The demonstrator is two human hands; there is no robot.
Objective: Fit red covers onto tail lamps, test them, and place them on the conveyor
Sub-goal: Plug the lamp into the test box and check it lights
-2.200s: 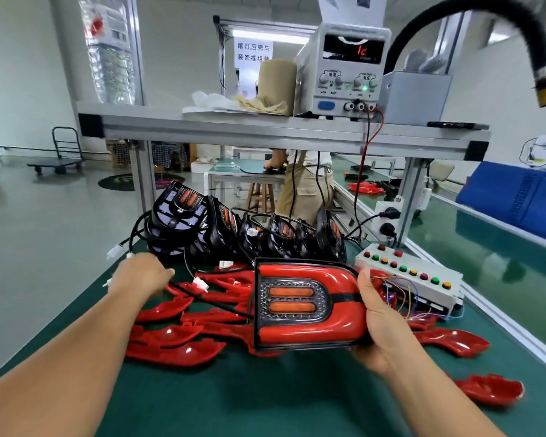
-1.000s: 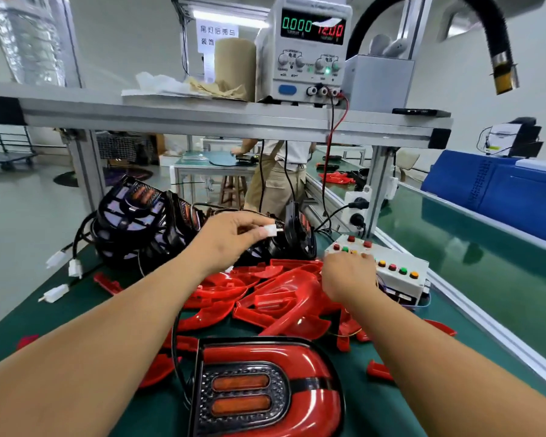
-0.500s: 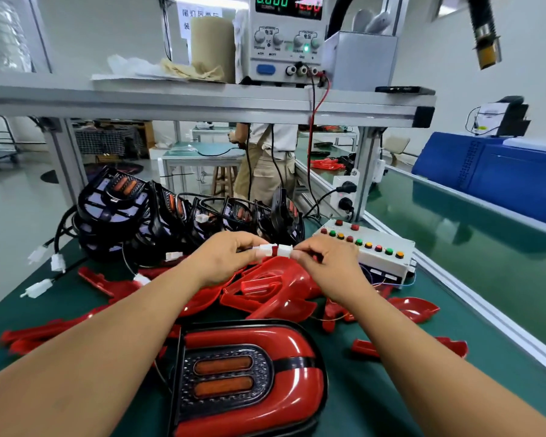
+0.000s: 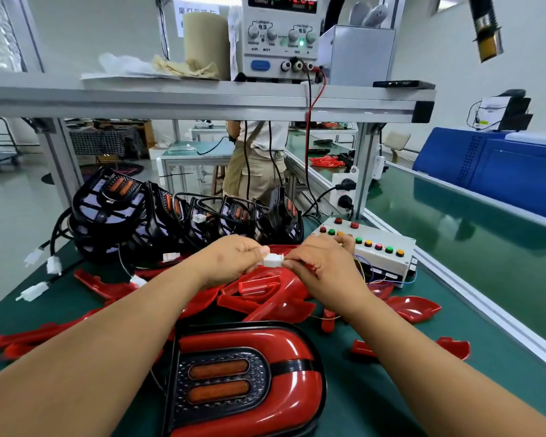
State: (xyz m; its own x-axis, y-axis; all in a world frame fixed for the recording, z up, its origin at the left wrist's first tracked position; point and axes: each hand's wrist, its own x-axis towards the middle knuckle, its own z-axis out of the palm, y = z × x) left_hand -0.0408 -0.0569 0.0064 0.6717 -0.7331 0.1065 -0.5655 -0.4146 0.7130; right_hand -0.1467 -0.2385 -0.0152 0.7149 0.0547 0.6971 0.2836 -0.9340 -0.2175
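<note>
Head view: at frame centre, left hand [image 4: 234, 258] and right hand [image 4: 322, 266] each pinch the white connector [image 4: 272, 260]. The covered tail lamp [image 4: 246, 380] lies on the surface [image 4: 391, 389] at lower centre.

Lamp [image 4: 249, 381] set down, connector halves [image 4: 272, 259] now joined

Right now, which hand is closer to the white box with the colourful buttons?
The right hand. It is right beside the button box, at its left end. The left hand is farther left, across the white connector both hands pinch.
</note>
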